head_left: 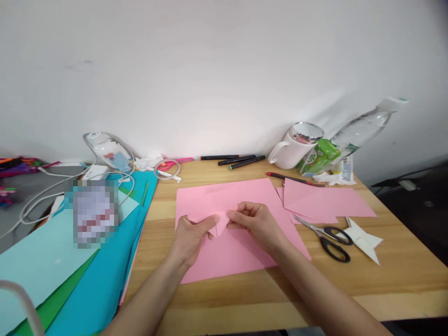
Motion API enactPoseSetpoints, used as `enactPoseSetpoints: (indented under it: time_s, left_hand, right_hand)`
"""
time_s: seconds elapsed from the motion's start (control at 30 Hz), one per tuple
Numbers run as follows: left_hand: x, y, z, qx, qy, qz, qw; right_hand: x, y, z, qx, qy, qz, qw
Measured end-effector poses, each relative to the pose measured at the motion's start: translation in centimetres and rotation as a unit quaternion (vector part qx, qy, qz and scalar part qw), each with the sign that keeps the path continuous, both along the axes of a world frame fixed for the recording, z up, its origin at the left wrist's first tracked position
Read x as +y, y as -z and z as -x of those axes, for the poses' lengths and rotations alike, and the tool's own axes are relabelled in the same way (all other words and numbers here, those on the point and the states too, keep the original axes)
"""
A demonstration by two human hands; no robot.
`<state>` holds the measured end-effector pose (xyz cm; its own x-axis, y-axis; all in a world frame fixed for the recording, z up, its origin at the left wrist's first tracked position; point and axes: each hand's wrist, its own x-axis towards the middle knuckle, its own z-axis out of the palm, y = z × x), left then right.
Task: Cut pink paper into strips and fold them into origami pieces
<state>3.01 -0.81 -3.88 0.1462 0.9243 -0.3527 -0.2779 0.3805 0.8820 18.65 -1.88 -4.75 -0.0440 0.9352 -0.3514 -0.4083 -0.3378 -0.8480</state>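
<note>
A small folded pink paper piece (220, 221) is pinched between both my hands above a large pink sheet (231, 252) lying on the wooden table (217, 303). My left hand (191, 238) grips the piece's left side with closed fingers. My right hand (255, 221) pinches its right edge, fingers curled together. The folded piece points downward in a small triangular tip between my thumbs.
More pink sheets (325, 203), black-handled scissors (329, 240) and a white folded paper star (366, 240) lie to the right. A white mug (292, 149), green carton (317, 158), clear bottle (364, 126) and markers (241, 161) stand at the back. Blue and green paper (70, 270) and cables (52, 191) fill the left.
</note>
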Motion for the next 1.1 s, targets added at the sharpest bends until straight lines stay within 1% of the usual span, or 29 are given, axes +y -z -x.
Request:
enactPoseSetpoints:
  time_s: [0.1, 0.27, 0.33, 0.43, 0.5, 0.57, 0.77, 0.97, 1.03, 1.1]
  left_hand:
    - [0.0, 0.1, 0.0, 0.005, 0.006, -0.003, 1.000]
    - [-0.1, 0.1, 0.0, 0.010, 0.005, 0.013, 1.000]
    - [-0.1, -0.1, 0.0, 0.012, -0.002, 0.018, 1.000]
    - [-0.1, -0.3, -0.1, 0.021, -0.023, 0.019, 0.999]
    - [-0.1, -0.3, -0.1, 0.015, -0.028, 0.016, 0.999]
    - [-0.1, -0.4, -0.1, 0.005, -0.025, 0.011, 1.000]
    - [-0.2, -0.4, -0.4, -0.026, -0.039, 0.019, 0.999]
    - [0.0, -0.1, -0.4, -0.014, -0.082, 0.018, 0.996]
    - [0.1, 0.0, -0.2, -0.002, -0.095, 0.005, 0.995]
    - [0.2, -0.1, -0.1, 0.013, -0.093, -0.008, 0.996]
  right_hand:
    - [-0.1, -0.1, 0.1, -0.005, 0.014, -0.007, 1.000]
    - [-0.3, -0.4, 0.1, -0.048, 0.034, -0.034, 0.998]
    - [-0.4, -0.5, 0.2, -0.059, 0.002, -0.033, 0.998]
    - [-0.5, -0.2, 0.5, -0.071, -0.094, -0.029, 0.993]
    - [-0.7, -0.1, 0.8, -0.075, -0.133, -0.028, 0.988]
    - [-0.8, 0.0, 1.0, -0.080, -0.137, -0.028, 0.987]
    - [-1.0, -0.4, 1.5, -0.118, -0.109, -0.038, 0.986]
    - [-1.3, 0.2, 2.2, -0.080, -0.102, -0.041, 0.991]
    - [-1.5, 0.4, 2.3, -0.070, -0.115, -0.042, 0.990]
    - [-1.5, 0.4, 2.0, -0.072, -0.156, -0.041, 0.984]
